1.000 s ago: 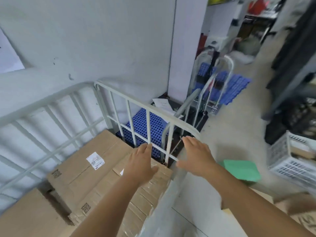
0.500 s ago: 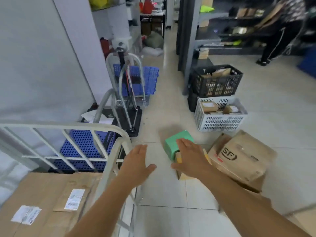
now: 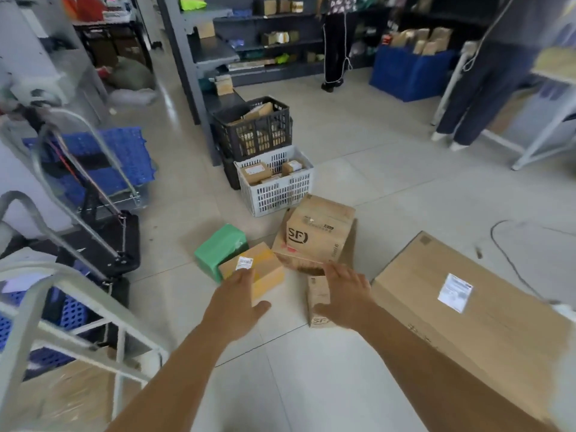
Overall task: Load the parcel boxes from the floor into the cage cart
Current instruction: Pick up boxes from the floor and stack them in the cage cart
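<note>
Large parcel box [image 3: 467,316] lies flat, long axis diagonal

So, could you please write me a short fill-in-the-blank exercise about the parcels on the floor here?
1. The parcel wrapped in plastic is ____ in colour.
2. The crate beside the SF box is white; the crate behind it is ____.
3. Both hands, left hand and right hand, hold ____.
4. The small yellow-taped box bears a white ____.

Missing words: green; black; nothing; label
</note>
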`<state>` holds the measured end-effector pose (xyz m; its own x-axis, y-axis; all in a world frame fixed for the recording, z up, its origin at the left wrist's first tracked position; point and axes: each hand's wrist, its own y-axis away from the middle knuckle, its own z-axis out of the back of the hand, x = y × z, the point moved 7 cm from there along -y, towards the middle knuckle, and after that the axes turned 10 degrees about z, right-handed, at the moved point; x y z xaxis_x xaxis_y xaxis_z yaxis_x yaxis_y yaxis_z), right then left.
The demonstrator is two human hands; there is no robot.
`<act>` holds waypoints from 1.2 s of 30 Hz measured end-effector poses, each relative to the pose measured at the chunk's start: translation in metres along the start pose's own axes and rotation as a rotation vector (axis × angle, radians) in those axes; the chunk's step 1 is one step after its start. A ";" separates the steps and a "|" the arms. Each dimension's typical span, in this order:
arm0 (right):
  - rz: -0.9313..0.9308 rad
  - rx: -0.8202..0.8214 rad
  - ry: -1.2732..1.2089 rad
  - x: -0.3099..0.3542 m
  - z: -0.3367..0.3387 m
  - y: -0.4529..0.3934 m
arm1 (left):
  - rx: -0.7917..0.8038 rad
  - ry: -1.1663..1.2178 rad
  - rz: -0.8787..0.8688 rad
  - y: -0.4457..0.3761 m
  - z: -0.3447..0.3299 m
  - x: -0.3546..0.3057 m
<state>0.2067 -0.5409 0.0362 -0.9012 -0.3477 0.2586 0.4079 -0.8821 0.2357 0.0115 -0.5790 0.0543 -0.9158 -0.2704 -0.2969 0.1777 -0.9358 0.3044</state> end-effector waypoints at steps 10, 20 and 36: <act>-0.362 -0.075 -0.095 -0.131 -0.004 0.077 | 0.162 -0.108 -0.294 -0.030 -0.057 -0.139; -0.747 -0.117 -0.185 -0.221 -0.016 0.134 | 0.253 -0.264 -0.589 -0.074 -0.106 -0.243; -1.033 -0.088 -0.359 -0.383 -0.064 0.202 | 0.401 -0.481 -0.589 -0.129 -0.207 -0.372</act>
<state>0.6251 -0.6064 -0.0751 -0.7017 0.6722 0.2361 -0.5442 -0.7195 0.4315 0.4040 -0.4044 -0.0617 -0.8881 0.4441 -0.1187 -0.4322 -0.7186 0.5447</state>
